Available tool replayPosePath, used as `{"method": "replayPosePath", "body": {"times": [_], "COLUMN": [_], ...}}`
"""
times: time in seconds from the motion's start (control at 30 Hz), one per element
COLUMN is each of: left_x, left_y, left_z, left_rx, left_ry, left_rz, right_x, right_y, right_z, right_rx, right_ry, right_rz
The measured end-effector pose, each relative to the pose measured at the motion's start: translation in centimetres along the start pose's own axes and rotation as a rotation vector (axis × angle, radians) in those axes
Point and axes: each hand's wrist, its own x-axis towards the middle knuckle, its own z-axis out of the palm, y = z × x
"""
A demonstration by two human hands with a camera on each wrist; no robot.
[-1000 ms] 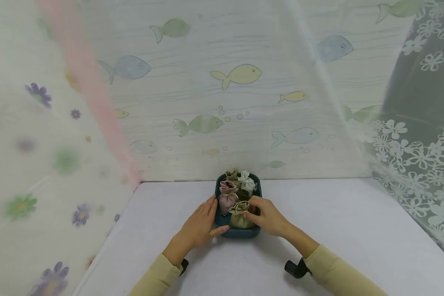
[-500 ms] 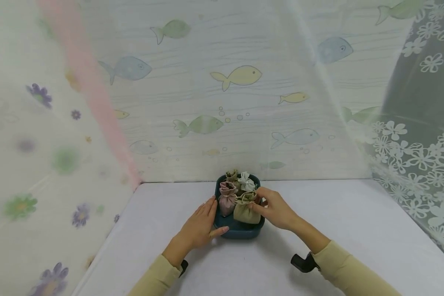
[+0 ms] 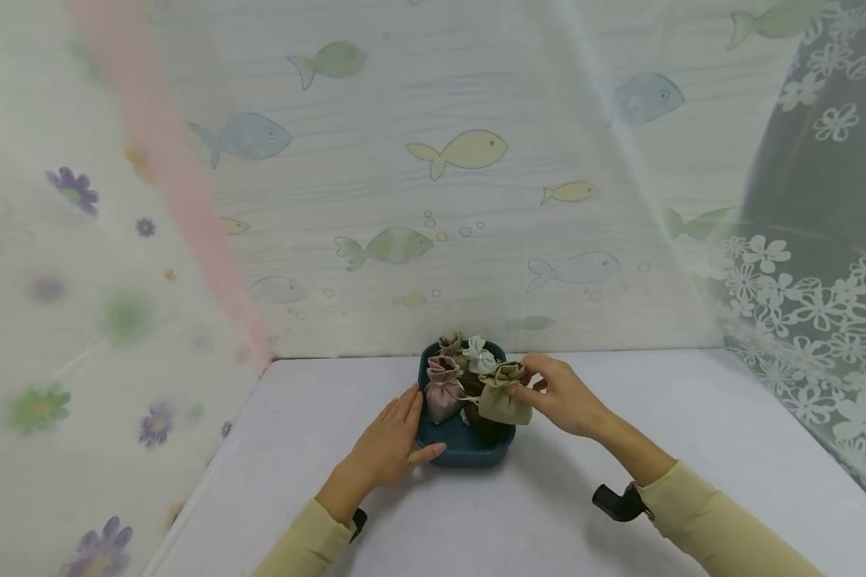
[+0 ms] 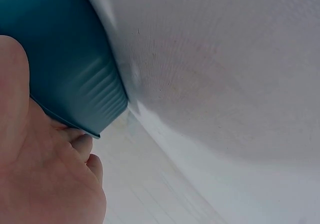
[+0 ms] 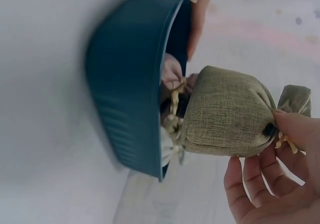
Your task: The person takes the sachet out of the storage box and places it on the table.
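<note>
My right hand (image 3: 570,399) pinches a green cloth drawstring pouch (image 3: 505,403) by its gathered neck. In the right wrist view this pouch (image 5: 230,111) is lifted clear of the dark blue plastic basin (image 5: 132,73), thumb on the neck and fingers beneath. My left hand (image 3: 382,449) rests against the basin's left side, fingers straight along the rim, thumb over the front edge. Inside the basin (image 3: 469,458) are a pink pouch (image 3: 443,398), a white one (image 3: 478,357) and an olive-brown one (image 3: 451,344). A dark brown pouch (image 3: 473,385) is partly hidden behind the green one.
The basin stands near the back edge of a white-covered table (image 3: 621,433). A sheer curtain with fish prints (image 3: 433,200) hangs behind it, with flowered curtains on both sides. A black wrist mount (image 3: 617,503) sticks out by the right sleeve.
My right hand has raised the green pouch from the basin's front and carried it to the right, over the right rim. The left hand has stayed in place.
</note>
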Motion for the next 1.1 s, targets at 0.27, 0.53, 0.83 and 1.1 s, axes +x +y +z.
{"method": "replayPosePath", "body": {"times": [0.27,0.53,0.83,1.1], "left_x": [-0.3,-0.2,0.1,-0.1], "left_y": [0.5,-0.3,-0.3,0.4], "left_z": [0.0,0.8,0.3,-0.4], "left_rx": [-0.022,0.017,0.028,0.012], "left_ry": [0.023,0.015,0.011,-0.02], "left_rz": [0.026,0.017,0.011,-0.003], "right_x": [-0.9,-1.5,-2.1,-2.9], "right_y": [1.0,2.1,2.9,4.6], "right_z": [-1.0,-2.3,-4.8,-7.0], "right_rx": [-0.036,-0.078,-0.126,-0.167], "right_ry": [0.016,0.028,0.031,0.068], "right_rz": [0.014,-0.001,0.065,0.132]}}
